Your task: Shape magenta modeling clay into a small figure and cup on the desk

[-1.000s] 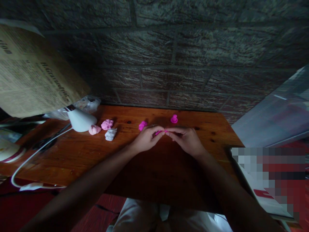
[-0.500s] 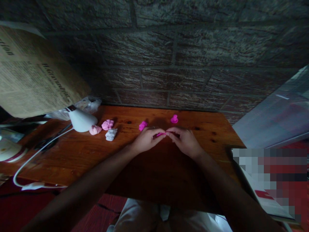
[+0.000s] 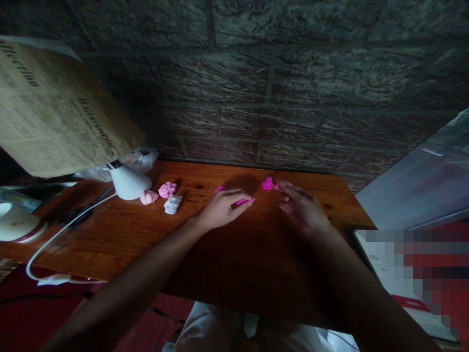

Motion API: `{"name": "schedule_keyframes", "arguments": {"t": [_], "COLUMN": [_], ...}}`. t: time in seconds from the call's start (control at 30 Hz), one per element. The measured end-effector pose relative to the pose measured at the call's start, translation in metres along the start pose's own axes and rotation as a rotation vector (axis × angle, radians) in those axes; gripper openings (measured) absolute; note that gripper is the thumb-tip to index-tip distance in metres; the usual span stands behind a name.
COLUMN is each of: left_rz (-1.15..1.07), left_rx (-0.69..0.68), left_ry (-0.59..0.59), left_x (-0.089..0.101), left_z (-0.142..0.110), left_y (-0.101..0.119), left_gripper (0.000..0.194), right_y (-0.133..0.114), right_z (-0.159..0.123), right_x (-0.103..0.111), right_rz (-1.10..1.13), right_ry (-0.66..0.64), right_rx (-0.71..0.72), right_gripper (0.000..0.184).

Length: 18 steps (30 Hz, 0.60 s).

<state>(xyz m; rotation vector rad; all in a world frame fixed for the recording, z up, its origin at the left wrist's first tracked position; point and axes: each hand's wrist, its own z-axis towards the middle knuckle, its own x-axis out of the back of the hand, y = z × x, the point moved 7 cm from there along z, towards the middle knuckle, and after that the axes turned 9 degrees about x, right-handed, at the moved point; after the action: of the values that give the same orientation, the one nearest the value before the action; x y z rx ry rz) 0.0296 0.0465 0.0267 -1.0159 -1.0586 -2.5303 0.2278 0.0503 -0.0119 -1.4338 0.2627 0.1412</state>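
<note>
A thin strip of bright pink modelling clay (image 3: pixel 244 201) is pinched between the thumb and fingers of my left hand (image 3: pixel 219 209), low over the wooden table. My right hand (image 3: pixel 305 209) is closed, its fingertips on a small bit of pink clay (image 3: pixel 277 185). Just left of those fingertips stands a small shaped piece of pink clay (image 3: pixel 267 183); whether the bit touches it I cannot tell. Behind my left hand, a pink clay lump (image 3: pixel 220 188) is mostly hidden. Farther left lie a pink lump (image 3: pixel 167 189), a pale pink lump (image 3: pixel 149 197) and a white lump (image 3: pixel 173 205).
A lamp with a white base (image 3: pixel 131 185) and newsprint shade (image 3: pixel 69 115) stands at the left; its white cord (image 3: pixel 54 230) loops over the table edge. Beyond are a plastic bag (image 3: pixel 141 159) and a cup (image 3: pixel 18 224). A brick wall (image 3: pixel 238 122) backs the wooden table (image 3: pixel 234 254).
My right hand has parted from my left and moved right, to beside the shaped pink piece, with a small pink bit at its fingertips. My left hand still pinches the strip. The view has shifted slightly.
</note>
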Motion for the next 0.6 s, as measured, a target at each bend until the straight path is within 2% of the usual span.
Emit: {"name": "schedule_keyframes", "arguments": {"t": [0.1, 0.2, 0.3, 0.5, 0.6], "left_rz": [0.161, 0.264, 0.290, 0.294, 0.310], "left_rx": [0.124, 0.234, 0.259, 0.274, 0.309], "left_ry": [0.140, 0.150, 0.065, 0.011, -0.056], "left_x": [0.027, 0.041, 0.038, 0.031, 0.027], "left_z": [0.003, 0.004, 0.004, 0.004, 0.003], "left_y": [-0.030, -0.055, -0.064, -0.060, -0.061], "left_gripper": [0.019, 0.017, 0.015, 0.016, 0.016], "right_y": [0.000, 0.006, 0.013, 0.021, 0.021], "right_z": [-0.002, -0.009, -0.015, -0.021, -0.023], "right_x": [-0.005, -0.017, -0.029, -0.043, -0.046], "right_rz": [0.063, 0.088, 0.068, 0.009, -0.016], "right_ry": [-0.041, -0.099, -0.175, -0.287, -0.320], "right_rx": [-0.050, -0.122, -0.154, -0.144, -0.130], "right_gripper": [0.038, 0.038, 0.039, 0.040, 0.038]}}
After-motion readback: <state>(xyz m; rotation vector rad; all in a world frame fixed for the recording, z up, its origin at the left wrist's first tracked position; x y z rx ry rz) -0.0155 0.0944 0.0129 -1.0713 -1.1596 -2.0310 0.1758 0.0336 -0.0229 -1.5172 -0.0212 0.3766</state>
